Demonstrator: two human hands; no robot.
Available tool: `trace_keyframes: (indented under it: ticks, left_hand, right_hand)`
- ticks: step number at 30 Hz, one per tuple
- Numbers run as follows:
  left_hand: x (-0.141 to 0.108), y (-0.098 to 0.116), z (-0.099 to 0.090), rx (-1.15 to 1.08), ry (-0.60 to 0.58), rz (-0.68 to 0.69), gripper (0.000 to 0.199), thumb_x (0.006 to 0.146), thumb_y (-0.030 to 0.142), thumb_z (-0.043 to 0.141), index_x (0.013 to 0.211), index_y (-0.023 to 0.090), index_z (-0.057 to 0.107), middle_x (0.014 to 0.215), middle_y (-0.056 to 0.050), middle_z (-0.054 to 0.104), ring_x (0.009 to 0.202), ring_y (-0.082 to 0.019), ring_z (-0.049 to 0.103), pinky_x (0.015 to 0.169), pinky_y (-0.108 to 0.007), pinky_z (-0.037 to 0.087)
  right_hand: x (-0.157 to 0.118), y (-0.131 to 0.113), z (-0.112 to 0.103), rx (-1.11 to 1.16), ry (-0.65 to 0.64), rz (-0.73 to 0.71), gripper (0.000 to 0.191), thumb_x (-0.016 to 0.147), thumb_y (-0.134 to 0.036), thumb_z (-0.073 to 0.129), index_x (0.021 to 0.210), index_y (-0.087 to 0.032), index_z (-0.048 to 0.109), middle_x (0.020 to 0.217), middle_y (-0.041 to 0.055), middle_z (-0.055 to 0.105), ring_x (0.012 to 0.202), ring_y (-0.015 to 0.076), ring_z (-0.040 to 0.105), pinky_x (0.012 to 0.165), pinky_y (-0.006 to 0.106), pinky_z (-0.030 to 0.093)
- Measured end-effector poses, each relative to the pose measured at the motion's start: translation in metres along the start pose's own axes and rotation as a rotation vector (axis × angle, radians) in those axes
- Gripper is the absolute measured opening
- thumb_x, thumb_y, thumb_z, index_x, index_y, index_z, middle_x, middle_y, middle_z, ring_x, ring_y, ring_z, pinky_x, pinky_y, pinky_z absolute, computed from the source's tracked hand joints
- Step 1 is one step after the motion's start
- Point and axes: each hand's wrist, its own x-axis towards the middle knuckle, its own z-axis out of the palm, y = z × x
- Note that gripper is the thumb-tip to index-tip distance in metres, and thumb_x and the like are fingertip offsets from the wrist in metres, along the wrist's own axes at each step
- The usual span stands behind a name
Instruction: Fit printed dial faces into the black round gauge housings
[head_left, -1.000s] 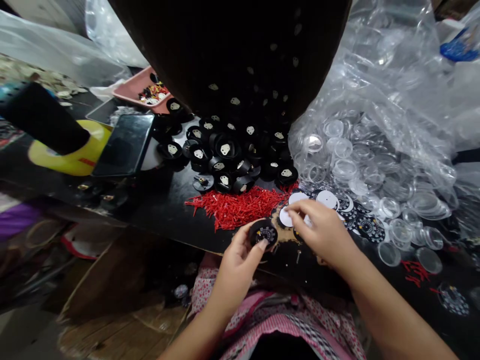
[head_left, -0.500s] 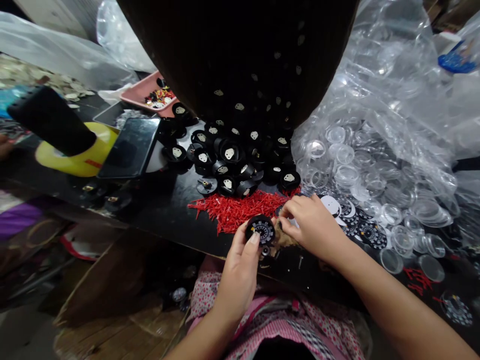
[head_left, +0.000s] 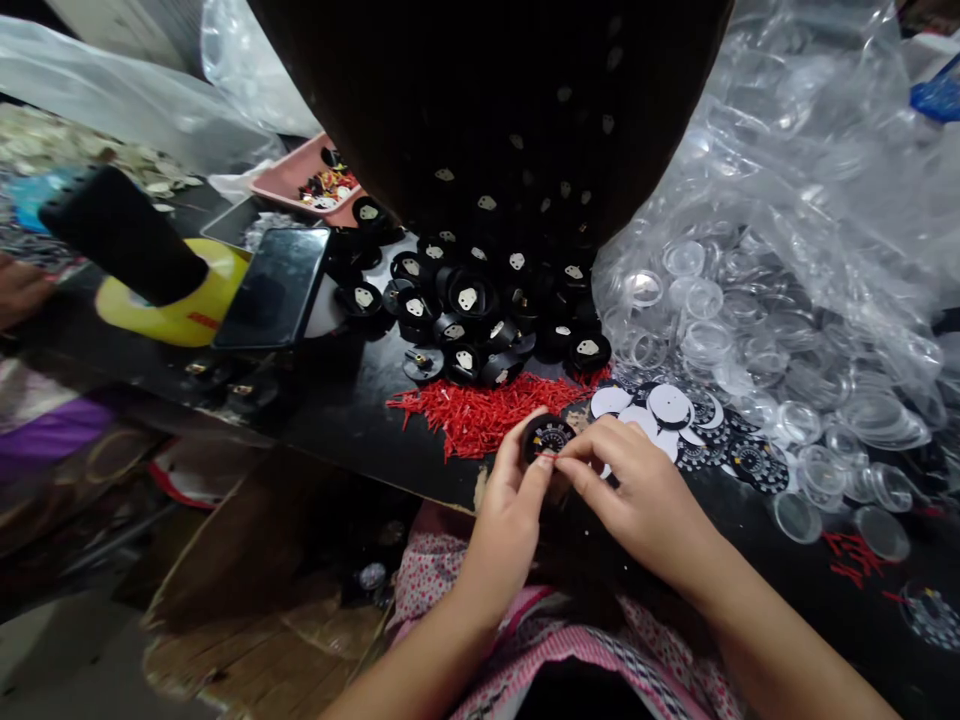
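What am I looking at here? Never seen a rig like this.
No robot: these are a person's bare hands, and every picture comes from one head-worn camera looking forward and down. The left hand holds a black dial; the right hand seems to pinch a thin red piece at its face. On the table lie black cases, a red pile, loose discs and clear covers. Off to the left are a phone and a pink tray.
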Motion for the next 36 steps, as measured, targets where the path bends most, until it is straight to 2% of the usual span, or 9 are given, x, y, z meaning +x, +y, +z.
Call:
trace_keyframes:
  ticks: [6,10,17,23,26,28,31,33,36]
  left_hand:
    - [-0.003,0.005,0.002,0.101,-0.112,0.001,0.031,0.093,0.031,0.055,0.123,0.028,0.058,0.131,-0.004,0.065,0.127,-0.022,0.057,0.107,-0.039,0.045]
    - [-0.005,0.012,0.002,0.109,-0.144,0.019,0.034,0.090,0.029,0.060,0.124,0.026,0.057,0.126,-0.004,0.068,0.119,-0.020,0.062,0.104,-0.035,0.047]
    - [-0.010,0.012,0.001,0.199,-0.039,0.092,0.021,0.083,0.027,0.067,0.104,0.023,0.065,0.095,-0.001,0.075,0.092,-0.019,0.070,0.086,-0.031,0.054]
    - [-0.015,0.014,-0.003,0.333,-0.008,0.188,0.028,0.081,0.020,0.067,0.108,0.027,0.069,0.102,-0.001,0.075,0.094,-0.020,0.071,0.084,-0.030,0.055]
    - [-0.011,0.013,-0.004,0.269,-0.060,0.103,0.024,0.083,0.022,0.066,0.107,0.026,0.069,0.105,-0.001,0.075,0.097,-0.020,0.070,0.088,-0.030,0.054]
    - [-0.008,0.013,-0.004,0.125,-0.128,-0.038,0.024,0.085,0.028,0.065,0.109,0.027,0.068,0.111,-0.002,0.074,0.103,-0.021,0.069,0.094,-0.033,0.053]
    - [-0.004,0.013,-0.006,-0.030,-0.187,-0.171,0.032,0.086,0.032,0.065,0.118,0.031,0.067,0.121,-0.002,0.072,0.113,-0.023,0.066,0.102,-0.038,0.049]
    - [-0.004,0.013,-0.007,0.003,-0.182,-0.167,0.036,0.085,0.031,0.067,0.121,0.033,0.067,0.128,-0.001,0.069,0.124,-0.024,0.060,0.109,-0.040,0.044]
    - [-0.007,0.013,-0.005,0.106,-0.143,-0.132,0.036,0.085,0.035,0.068,0.121,0.035,0.068,0.137,-0.001,0.063,0.136,-0.025,0.049,0.115,-0.040,0.036]
  right_hand:
    - [0.001,0.000,-0.003,-0.025,-0.047,0.095,0.012,0.094,-0.019,0.055,0.083,-0.019,0.059,0.083,0.0011,0.060,0.080,0.0176,0.054,0.073,0.033,0.036]
    - [-0.001,0.002,-0.004,0.007,-0.021,0.121,0.013,0.094,-0.019,0.056,0.081,-0.020,0.058,0.082,0.0002,0.060,0.080,0.0167,0.054,0.073,0.032,0.036]
    - [-0.009,0.000,0.001,0.078,0.042,0.152,0.017,0.093,-0.019,0.056,0.077,-0.020,0.055,0.077,-0.0004,0.061,0.073,0.0158,0.055,0.071,0.031,0.038]
    - [-0.017,-0.008,0.008,0.093,0.081,0.166,0.023,0.092,-0.020,0.057,0.071,-0.020,0.050,0.072,-0.0016,0.058,0.066,0.0140,0.051,0.065,0.029,0.037]
    - [-0.017,-0.008,0.006,0.056,0.087,0.190,0.028,0.090,-0.021,0.059,0.066,-0.020,0.046,0.064,-0.0035,0.052,0.060,0.0127,0.047,0.062,0.028,0.035]
    - [-0.015,-0.006,0.004,0.022,0.089,0.157,0.025,0.089,-0.019,0.060,0.066,-0.020,0.049,0.064,-0.0034,0.052,0.060,0.0127,0.047,0.062,0.029,0.035]
    - [-0.011,-0.001,0.001,-0.092,0.108,0.005,0.007,0.090,-0.016,0.057,0.085,-0.018,0.061,0.078,0.0013,0.061,0.071,0.0157,0.054,0.070,0.031,0.037]
    - [-0.008,0.003,0.001,-0.221,0.110,-0.094,0.010,0.092,-0.015,0.052,0.094,-0.016,0.062,0.086,0.0044,0.065,0.078,0.0181,0.056,0.073,0.033,0.037]
    - [-0.003,0.005,0.003,-0.392,0.108,-0.179,0.016,0.092,-0.014,0.048,0.084,-0.016,0.061,0.080,0.0056,0.064,0.075,0.0195,0.054,0.072,0.035,0.036]
